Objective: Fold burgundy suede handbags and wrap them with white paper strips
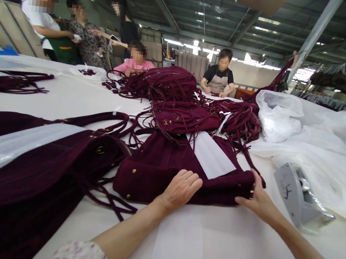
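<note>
A burgundy handbag [151,164] lies on the white table before me, its base with small brass studs facing me. My left hand [184,187] is closed, with curled fingers against the middle of the base edge; its fingertips are hidden. At the right corner, my right hand [257,196] grips the bag between thumb and fingers. A white sheet of paper [212,155] rests on top of the bag. Another burgundy bag [57,174], with a white strip across it, fills the left side.
Burgundy bags with tangled straps are heaped [172,85] behind. Right of my hand stands a grey tape dispenser [294,197], near clear plastic wrapping [320,164]. White paper [179,243] lies in front. A co-worker in an apron [218,78] sits across; several other people are left.
</note>
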The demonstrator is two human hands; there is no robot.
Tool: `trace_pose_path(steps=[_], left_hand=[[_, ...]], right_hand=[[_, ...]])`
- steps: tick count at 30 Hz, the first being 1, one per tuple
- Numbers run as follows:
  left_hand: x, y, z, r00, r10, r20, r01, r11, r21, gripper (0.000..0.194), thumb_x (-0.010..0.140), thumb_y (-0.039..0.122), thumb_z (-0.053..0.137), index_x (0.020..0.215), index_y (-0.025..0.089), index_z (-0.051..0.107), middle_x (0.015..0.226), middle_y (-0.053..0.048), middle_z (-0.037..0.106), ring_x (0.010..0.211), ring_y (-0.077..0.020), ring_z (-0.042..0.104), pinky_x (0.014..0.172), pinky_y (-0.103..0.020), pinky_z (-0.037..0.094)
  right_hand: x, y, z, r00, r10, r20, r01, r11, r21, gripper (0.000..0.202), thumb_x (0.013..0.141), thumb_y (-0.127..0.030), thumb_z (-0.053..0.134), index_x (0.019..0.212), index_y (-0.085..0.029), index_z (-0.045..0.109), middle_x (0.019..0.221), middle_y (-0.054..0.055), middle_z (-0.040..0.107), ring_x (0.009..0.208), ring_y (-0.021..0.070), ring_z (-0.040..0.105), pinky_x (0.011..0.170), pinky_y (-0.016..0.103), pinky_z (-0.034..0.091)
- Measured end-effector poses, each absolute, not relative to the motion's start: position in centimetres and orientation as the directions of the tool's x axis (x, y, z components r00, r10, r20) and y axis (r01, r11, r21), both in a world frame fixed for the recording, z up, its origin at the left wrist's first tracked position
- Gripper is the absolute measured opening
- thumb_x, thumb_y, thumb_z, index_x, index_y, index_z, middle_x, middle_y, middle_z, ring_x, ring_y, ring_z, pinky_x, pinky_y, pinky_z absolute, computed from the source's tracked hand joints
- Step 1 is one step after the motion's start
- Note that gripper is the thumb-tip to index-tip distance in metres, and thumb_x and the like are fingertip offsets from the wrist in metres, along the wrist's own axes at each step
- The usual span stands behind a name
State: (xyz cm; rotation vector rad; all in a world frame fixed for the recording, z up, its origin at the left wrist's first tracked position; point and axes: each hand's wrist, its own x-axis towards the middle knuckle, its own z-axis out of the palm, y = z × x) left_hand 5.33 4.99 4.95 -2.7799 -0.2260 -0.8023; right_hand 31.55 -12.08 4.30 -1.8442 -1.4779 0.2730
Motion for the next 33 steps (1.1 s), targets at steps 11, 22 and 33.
trace_pose_path(steps=[11, 22, 33], left_hand=[[5.1, 5.2, 4.7, 0.822, 0.090, 0.563, 0.224, -0.959, -0.173, 0.024, 0.097, 0.017, 0.034, 0.082, 0.017, 0.052, 0.077, -0.004, 0.050, 0.070, -0.0178, 0.041, 0.067, -0.033, 0.030], [5.3, 5.2, 4.7, 0.849, 0.072, 0.523, 0.198, -0.962, -0.190, 0.021, 0.096, 0.017, 0.037, 0.083, 0.018, 0.052, 0.078, -0.004, 0.049, 0.071, -0.0183, 0.041, 0.066, -0.034, 0.029], [4.8, 4.6, 4.7, 0.867, 0.057, 0.495, 0.204, -0.947, -0.249, 0.011, 0.094, 0.015, 0.044, 0.086, 0.018, 0.051, 0.079, -0.003, 0.050, 0.072, -0.0179, 0.043, 0.068, -0.034, 0.033]], right_hand=[[31.0, -12.5, 2.6, 0.401, 0.911, 0.095, 0.262, -0.015, -0.965, 0.077, 0.081, -0.031, 0.062, 0.141, -0.027, 0.013, 0.104, 0.007, 0.066, 0.089, 0.0260, 0.067, 0.076, 0.045, 0.058], [30.0, -12.2, 8.3, 0.075, 0.853, 0.516, 0.997, -0.079, -0.015, 0.082, 0.080, -0.023, 0.065, 0.149, -0.021, 0.022, 0.151, 0.017, 0.027, 0.137, 0.0403, 0.026, 0.108, 0.061, 0.030], [28.3, -14.0, 3.5, -0.194, 0.856, 0.479, 0.972, 0.102, 0.211, 0.052, 0.093, -0.007, 0.039, 0.144, -0.019, 0.037, 0.124, 0.009, 0.062, 0.111, 0.0262, 0.055, 0.109, 0.052, 0.034]])
